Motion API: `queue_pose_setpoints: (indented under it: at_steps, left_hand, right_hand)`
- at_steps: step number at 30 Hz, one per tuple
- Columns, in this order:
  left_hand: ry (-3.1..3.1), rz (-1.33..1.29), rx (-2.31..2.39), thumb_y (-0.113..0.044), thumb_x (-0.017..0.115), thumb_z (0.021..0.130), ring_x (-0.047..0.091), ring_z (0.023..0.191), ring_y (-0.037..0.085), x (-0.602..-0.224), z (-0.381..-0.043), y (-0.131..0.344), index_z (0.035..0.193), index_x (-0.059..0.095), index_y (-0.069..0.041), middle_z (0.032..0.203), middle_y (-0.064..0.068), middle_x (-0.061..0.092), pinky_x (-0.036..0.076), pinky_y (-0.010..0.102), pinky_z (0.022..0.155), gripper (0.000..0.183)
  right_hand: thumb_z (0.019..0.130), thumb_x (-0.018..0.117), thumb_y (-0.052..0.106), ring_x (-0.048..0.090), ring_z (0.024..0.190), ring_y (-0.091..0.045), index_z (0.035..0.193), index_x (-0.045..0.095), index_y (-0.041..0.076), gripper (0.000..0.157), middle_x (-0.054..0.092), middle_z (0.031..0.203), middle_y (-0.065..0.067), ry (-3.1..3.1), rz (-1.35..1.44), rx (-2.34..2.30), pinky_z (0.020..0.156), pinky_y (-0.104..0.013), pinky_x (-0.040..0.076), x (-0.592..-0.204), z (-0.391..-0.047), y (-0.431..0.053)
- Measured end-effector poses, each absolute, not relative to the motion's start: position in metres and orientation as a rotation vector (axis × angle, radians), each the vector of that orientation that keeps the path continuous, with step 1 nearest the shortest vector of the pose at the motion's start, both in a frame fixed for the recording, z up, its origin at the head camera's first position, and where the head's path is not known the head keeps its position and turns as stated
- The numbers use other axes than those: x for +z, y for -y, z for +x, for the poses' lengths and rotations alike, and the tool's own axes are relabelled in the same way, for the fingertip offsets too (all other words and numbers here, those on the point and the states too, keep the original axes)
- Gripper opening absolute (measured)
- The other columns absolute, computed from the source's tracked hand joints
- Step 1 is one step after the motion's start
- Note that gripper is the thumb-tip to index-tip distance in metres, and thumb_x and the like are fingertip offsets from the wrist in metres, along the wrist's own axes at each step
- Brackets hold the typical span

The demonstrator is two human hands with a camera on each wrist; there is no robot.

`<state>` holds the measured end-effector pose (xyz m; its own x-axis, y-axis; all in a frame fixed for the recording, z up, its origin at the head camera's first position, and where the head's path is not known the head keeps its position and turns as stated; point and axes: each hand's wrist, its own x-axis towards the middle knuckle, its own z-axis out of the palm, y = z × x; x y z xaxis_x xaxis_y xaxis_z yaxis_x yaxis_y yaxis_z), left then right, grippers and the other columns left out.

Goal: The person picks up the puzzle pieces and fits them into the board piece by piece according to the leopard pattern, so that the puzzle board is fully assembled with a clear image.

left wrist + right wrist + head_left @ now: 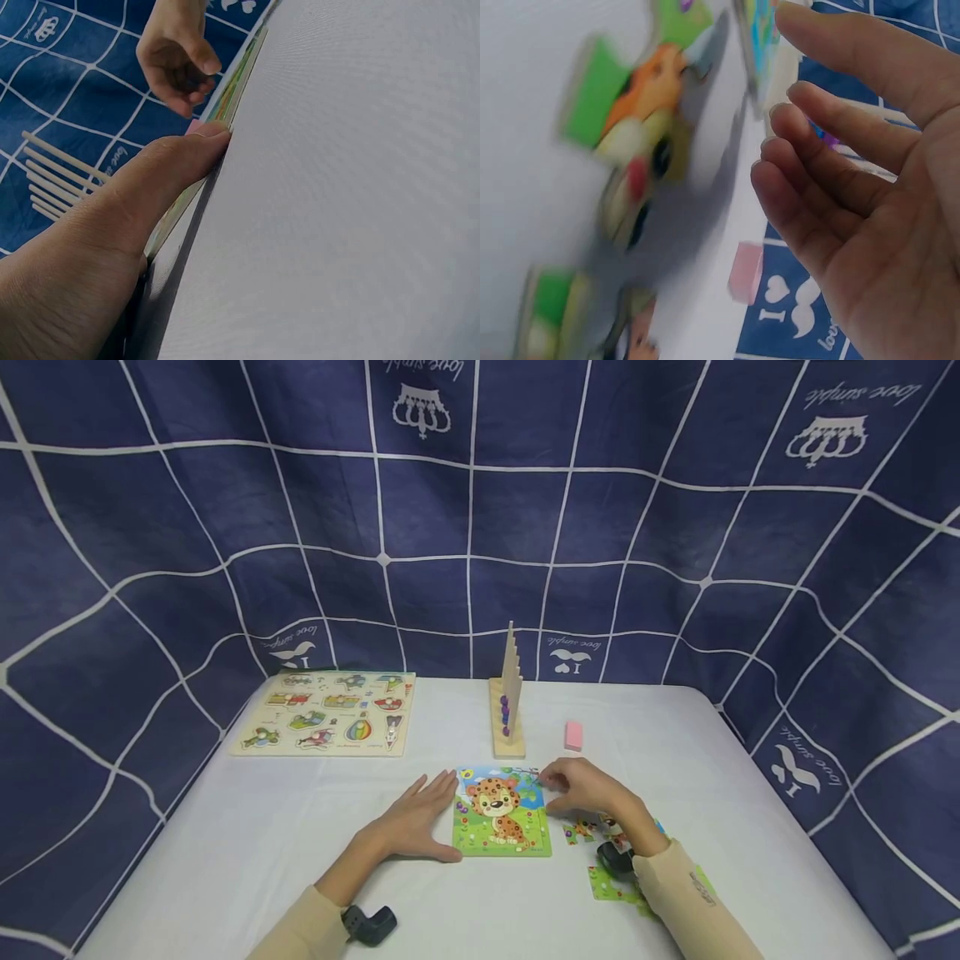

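A square leopard puzzle [501, 827] with a green and blue picture lies flat on the white table. My left hand [414, 818] rests along its left side, fingers spread and straight, thumb touching the near left corner. In the left wrist view the thumb [180, 161] lies against the board's edge. Over the upper right edge of the puzzle, my right hand [585, 789] has its fingers loosely bent. Nothing shows between the fingers in the right wrist view. Loose puzzle pieces [641, 142] lie on the table below the right wrist, partly hidden by the forearm and blurred in the right wrist view.
More green pieces [611, 885] lie nearer the right sleeve. A pink block [573, 736] stands beyond the right hand. Behind the puzzle is a wooden stand [509, 745] with upright rods and purple beads. A vehicle peg board [281, 739] lies at the far left. Blue checked cloth [427, 510] hangs behind.
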<state>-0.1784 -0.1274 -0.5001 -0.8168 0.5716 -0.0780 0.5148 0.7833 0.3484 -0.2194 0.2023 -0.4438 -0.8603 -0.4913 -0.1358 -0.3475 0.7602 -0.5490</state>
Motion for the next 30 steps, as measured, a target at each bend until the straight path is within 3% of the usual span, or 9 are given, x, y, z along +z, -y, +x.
queue_pose_setpoints:
  at_steps: [8, 21, 30]
  left_hand:
    - [-2.791, 0.857, 0.484, -0.085, 0.060, 0.065, 0.012, 0.153, 0.022, -0.500, -0.178, 0.128, 0.155, 0.020, -0.005, 0.164, 0.007, 0.014, 0.009, 0.047, 0.126, 0.127]
    - [-2.801, 0.855, 0.493, -0.085, 0.061, 0.065, 0.012, 0.153, 0.022, -0.499, -0.178, 0.128, 0.155, 0.021, -0.005, 0.164, 0.007, 0.015, 0.010, 0.047, 0.125, 0.126]
    - [-2.800, 0.858, 0.480, -0.085, 0.060, 0.065, 0.013, 0.153, 0.022, -0.499, -0.178, 0.127, 0.154, 0.022, -0.004, 0.164, 0.007, 0.015, 0.010, 0.047, 0.125, 0.126]
  right_hand:
    - [0.071, 0.087, 0.022, 0.056, 0.085, -0.011, 0.109, 0.070, 0.010, 0.045, 0.065, 0.094, 0.004, -2.682, -0.546, -0.717, 0.077, -0.027, 0.052, -0.447, -0.208, -0.220]
    - [0.069, 0.088, 0.019, 0.052, 0.084, -0.015, 0.108, 0.069, 0.007, 0.045, 0.061, 0.090, 0.002, -2.659, -0.517, -0.760, 0.069, -0.023, 0.046, -0.449, -0.196, -0.240]
    - [0.067, 0.089, 0.026, 0.052, 0.084, -0.013, 0.108, 0.069, 0.012, 0.047, 0.061, 0.090, 0.005, -2.677, -0.461, -0.746, 0.071, -0.021, 0.046, -0.452, -0.186, -0.246]
